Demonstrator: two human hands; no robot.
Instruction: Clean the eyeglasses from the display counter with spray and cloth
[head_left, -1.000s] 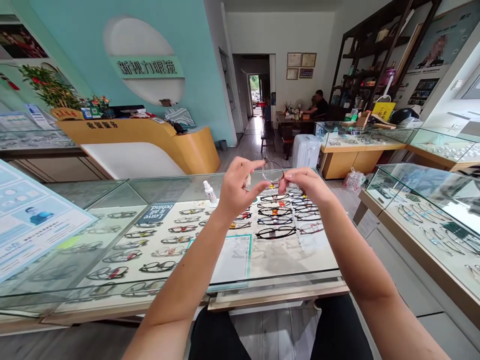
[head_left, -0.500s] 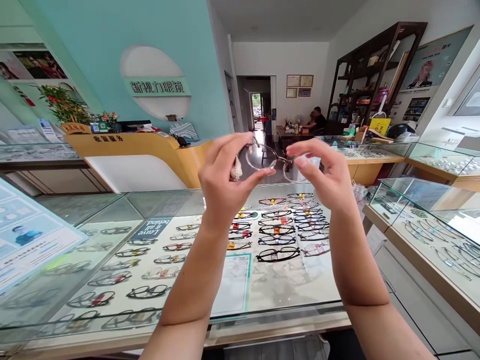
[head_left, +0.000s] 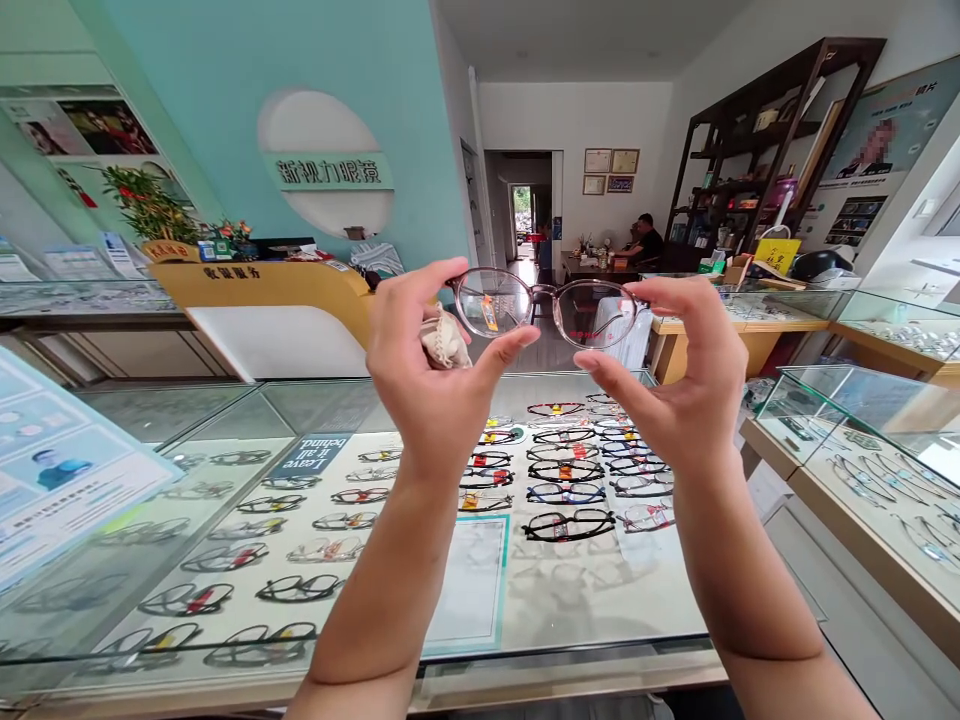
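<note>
A pair of thin-rimmed eyeglasses [head_left: 544, 291] with round lenses is held up level over the glass counter, its front spread across my view. Finger and thumb of my left hand [head_left: 427, 375] grip the left end of the frame. Against that palm sits a crumpled off-white cloth [head_left: 445, 340], partly hidden by the hand. At the opposite end, my right hand [head_left: 686, 365] pinches the rim near the hinge with its fingers, the thumb just under the right lens. An orange sticker shows on the left lens, and small red print on the right one.
Below my arms is a glass display case [head_left: 566, 600] with rows of spectacles inside. A blue-and-white sign [head_left: 67, 480] leans in at the left. Another glass case [head_left: 862, 450] stands at the right. A person [head_left: 645, 243] sits at a far desk.
The eyeglasses have turned from a tilted, blurred pose to level and facing flat. My hands have moved farther apart, and more of the cloth shows.
</note>
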